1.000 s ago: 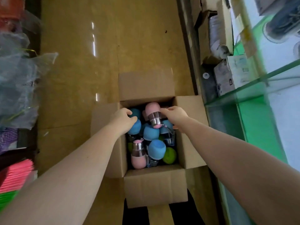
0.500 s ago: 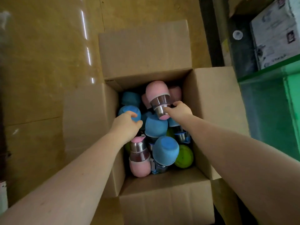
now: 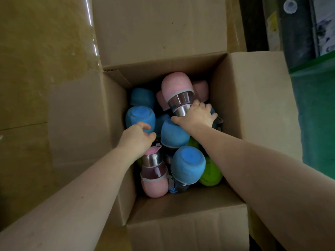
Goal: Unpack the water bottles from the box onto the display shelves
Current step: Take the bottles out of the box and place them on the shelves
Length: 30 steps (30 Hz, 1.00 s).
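An open cardboard box (image 3: 253, 98) stands on the floor, filled with several pink, blue and green water bottles lying jumbled. My left hand (image 3: 139, 136) curls its fingers round a blue bottle (image 3: 139, 117) at the left side of the box. My right hand (image 3: 195, 116) grips the steel neck of a pink bottle (image 3: 176, 89) that stands tilted near the far wall of the box. More blue bottles (image 3: 187, 165), a pink one (image 3: 154, 176) and a green one (image 3: 211, 175) lie below my arms.
The box flaps are folded out on all four sides. Brown tiled floor (image 3: 36, 51) lies to the left. A green shelf unit (image 3: 315, 98) with a dark gap above it stands at the right.
The view has closed in on the box. Both hands have reached deeper, the right one sliding onto the pink bottle's neck, the left staying on the blue bottle.
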### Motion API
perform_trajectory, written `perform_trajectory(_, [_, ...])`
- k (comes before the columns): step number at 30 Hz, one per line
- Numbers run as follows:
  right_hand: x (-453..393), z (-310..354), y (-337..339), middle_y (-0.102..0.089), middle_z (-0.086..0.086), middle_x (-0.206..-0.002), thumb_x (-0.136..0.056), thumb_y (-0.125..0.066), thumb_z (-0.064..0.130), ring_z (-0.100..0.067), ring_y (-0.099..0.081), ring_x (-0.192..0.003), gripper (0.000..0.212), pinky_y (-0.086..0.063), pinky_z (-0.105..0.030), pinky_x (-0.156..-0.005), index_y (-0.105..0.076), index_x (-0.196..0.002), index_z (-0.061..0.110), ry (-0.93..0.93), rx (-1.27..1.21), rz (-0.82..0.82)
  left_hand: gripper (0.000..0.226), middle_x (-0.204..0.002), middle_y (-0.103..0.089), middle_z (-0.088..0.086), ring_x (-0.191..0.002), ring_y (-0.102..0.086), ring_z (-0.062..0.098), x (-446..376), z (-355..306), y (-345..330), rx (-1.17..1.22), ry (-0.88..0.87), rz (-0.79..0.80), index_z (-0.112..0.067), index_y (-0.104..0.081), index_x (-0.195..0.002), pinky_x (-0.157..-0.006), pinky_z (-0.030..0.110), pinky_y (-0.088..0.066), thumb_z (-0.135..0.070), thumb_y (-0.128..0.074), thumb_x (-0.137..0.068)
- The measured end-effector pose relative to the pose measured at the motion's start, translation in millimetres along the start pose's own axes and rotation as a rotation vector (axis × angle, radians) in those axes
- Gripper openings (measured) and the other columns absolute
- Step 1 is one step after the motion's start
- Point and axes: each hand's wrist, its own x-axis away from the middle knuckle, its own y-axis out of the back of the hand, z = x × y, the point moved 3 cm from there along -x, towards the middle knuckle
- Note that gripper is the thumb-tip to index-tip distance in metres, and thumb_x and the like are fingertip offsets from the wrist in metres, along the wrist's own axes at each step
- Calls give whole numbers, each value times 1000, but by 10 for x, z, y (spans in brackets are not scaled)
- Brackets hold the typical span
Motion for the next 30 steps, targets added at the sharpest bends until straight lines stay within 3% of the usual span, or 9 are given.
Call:
perform_trajectory(7, [24,-69,98,-42,-14,-138,-77,-65,47,-30,-36,-128,81,-30,-44,-102,-30,-137,6,17,-150,-33,37,-122,-59,4,-114,-54,21,44,17,55,13,-11,-6,-16,-50,-127,-89,23,-36,-26,-54,-92])
perform_trajectory(11, [153,-127,278,-53,-15,-123,-74,-65,44,-33,-48,-115,72,-40,-42,-95,-36,-130,10,101,-230,-88,38,-122,-60,5,-114,-54,21,136,-7,127,-18,-41,-29,-15,-50,-128,-85,21,-34,-25,-53,-92])
perform_trajectory(15, [342,-178,549,-60,-9,-114,-75,-65,43,-31,-56,-104,63,-42,-32,-79,-39,-127,16,156,-286,-74,42,-128,-57,7,-117,-52,24,259,-109,177,-79,-88,-49,-15,-47,-132,-93,26,-37,-26,-52,-92])
perform_trajectory(23, [484,-77,1043,-57,-1,-101,-81,-66,33,-21,-57,-102,42,-45,-29,-85,-57,-120,21,301,-388,172,82,-148,-27,6,-131,-35,29,488,-330,310,-276,-355,-231,-20,-22,-144,-103,38,-36,-26,-70,-78])
perform_trajectory(25, [556,-3,1114,-59,-2,-94,-80,-68,31,-18,-58,-92,34,-47,-25,-76,-62,-110,16,330,-467,267,96,-151,-23,3,-136,-29,28,552,-339,329,-303,-413,-253,-21,-19,-145,-107,40,-35,-30,-78,-70])
perform_trajectory(28, [705,113,1234,-59,0,-80,-62,-63,41,-12,-57,-73,31,-46,-22,-62,-62,-84,18,358,-506,405,109,-147,-29,0,-137,-29,23,666,-360,367,-285,-502,-257,-20,-23,-144,-109,41,-34,-36,-85,-55])
perform_trajectory(30, [785,153,1318,-57,0,-78,-68,-65,39,-11,-56,-68,24,-47,-21,-57,-58,-80,20,355,-504,456,103,-139,-40,0,-130,-38,21,757,-399,420,-275,-544,-260,-19,-31,-138,-107,36,-35,-38,-84,-51])
